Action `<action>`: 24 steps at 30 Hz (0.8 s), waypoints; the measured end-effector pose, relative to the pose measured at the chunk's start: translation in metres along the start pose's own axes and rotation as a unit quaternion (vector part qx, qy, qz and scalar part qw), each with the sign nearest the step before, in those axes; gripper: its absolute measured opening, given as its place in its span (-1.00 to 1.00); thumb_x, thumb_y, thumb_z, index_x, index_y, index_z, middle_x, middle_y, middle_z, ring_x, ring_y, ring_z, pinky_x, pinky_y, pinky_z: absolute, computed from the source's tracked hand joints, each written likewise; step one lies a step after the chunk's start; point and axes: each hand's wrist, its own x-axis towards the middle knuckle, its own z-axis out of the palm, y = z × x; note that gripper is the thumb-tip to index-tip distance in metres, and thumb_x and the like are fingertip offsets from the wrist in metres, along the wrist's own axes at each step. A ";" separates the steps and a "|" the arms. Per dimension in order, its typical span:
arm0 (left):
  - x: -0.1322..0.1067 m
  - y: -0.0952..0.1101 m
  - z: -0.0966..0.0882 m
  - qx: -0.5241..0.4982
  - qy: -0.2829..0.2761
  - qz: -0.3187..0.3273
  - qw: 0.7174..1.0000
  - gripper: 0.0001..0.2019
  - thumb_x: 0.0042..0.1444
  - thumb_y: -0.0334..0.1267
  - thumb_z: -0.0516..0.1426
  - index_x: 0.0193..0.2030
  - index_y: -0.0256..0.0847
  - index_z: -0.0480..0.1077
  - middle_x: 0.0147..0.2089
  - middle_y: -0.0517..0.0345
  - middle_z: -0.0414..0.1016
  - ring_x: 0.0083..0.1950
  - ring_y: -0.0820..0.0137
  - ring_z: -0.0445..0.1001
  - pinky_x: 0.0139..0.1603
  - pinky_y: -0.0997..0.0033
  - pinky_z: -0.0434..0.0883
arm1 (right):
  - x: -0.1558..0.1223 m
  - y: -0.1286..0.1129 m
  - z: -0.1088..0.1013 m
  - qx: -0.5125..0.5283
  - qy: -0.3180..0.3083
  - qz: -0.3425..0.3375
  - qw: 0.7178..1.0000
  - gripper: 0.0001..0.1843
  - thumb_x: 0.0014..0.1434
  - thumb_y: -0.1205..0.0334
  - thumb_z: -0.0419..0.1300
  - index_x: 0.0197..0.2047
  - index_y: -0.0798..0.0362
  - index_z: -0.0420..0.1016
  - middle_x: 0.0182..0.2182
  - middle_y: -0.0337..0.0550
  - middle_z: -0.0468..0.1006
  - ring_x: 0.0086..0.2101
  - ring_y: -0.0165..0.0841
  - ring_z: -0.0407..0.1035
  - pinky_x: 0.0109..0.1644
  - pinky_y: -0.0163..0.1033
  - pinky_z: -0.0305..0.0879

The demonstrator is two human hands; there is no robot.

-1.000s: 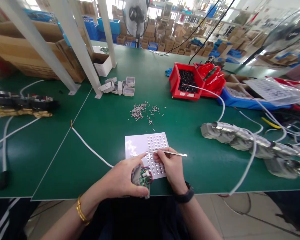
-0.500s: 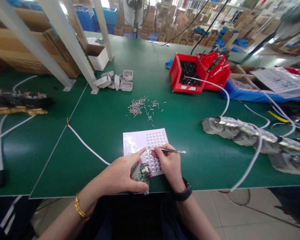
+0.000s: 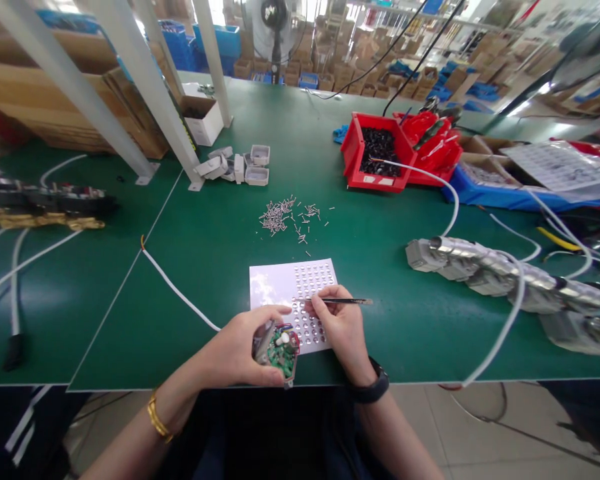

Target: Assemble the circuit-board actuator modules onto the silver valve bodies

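My left hand (image 3: 245,350) is wrapped round a small grey housing with a green circuit board (image 3: 281,353), its open side facing up and several thin wires showing. A white cable (image 3: 180,290) runs from beneath that hand to the left. In my right hand (image 3: 337,323) a pair of tweezers (image 3: 347,301) is pinched, its tips pointing left over a white sheet (image 3: 270,283). Rows of small shiny round pieces cover the right part of the sheet. Whether the tips hold a piece is too small to tell.
Beyond the sheet lies a pile of loose screws (image 3: 279,215). Small grey housings (image 3: 257,175) sit farther back left. A red bin (image 3: 375,180) of black parts stands at back right. Several assembled grey units (image 3: 500,277) with cables lie on the right.
The housing in my left hand has tilted so more of its circuit board faces up. My left index finger has drawn back from the tweezer tips. The view has shifted slightly.
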 end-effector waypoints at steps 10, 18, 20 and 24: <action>-0.020 -0.025 0.006 -0.062 0.320 0.085 0.941 -0.32 -0.17 -0.27 0.39 0.09 -0.05 0.19 0.14 0.10 0.27 0.14 0.24 0.31 0.12 0.34 0.31 | -0.009 -0.026 0.002 0.290 -0.011 0.094 0.952 -0.64 -0.09 0.13 0.47 -0.33 0.09 0.43 -0.35 0.00 0.59 -0.31 -0.20 0.52 -0.29 -0.30 0.47; -0.013 -0.030 0.016 -0.065 0.332 0.083 0.938 -0.29 -0.16 -0.35 0.38 0.13 -0.04 0.19 0.13 0.11 0.30 0.12 0.24 0.33 0.13 0.25 0.33 | -0.028 -0.050 0.047 0.342 -0.117 0.107 0.926 -0.74 -0.01 0.15 0.43 -0.41 0.08 0.45 -0.42 -0.09 0.59 -0.26 -0.29 0.49 -0.12 -0.31 0.40; -0.013 -0.028 0.015 -0.071 0.327 0.076 0.939 -0.29 -0.17 -0.37 0.38 0.13 -0.04 0.20 0.14 0.11 0.30 0.12 0.24 0.34 0.13 0.24 0.34 | -0.028 -0.049 0.051 0.335 -0.099 0.097 0.932 -0.75 -0.01 0.17 0.43 -0.40 0.08 0.46 -0.37 -0.10 0.59 -0.28 -0.30 0.49 -0.15 -0.31 0.40; -0.012 -0.028 0.014 -0.075 0.334 0.076 0.937 -0.29 -0.17 -0.40 0.38 0.13 -0.04 0.21 0.14 0.13 0.31 0.12 0.24 0.34 0.14 0.25 0.34 | -0.025 -0.049 0.051 0.325 -0.082 0.097 0.937 -0.74 -0.02 0.16 0.44 -0.39 0.07 0.45 -0.30 -0.07 0.59 -0.31 -0.27 0.48 -0.20 -0.24 0.40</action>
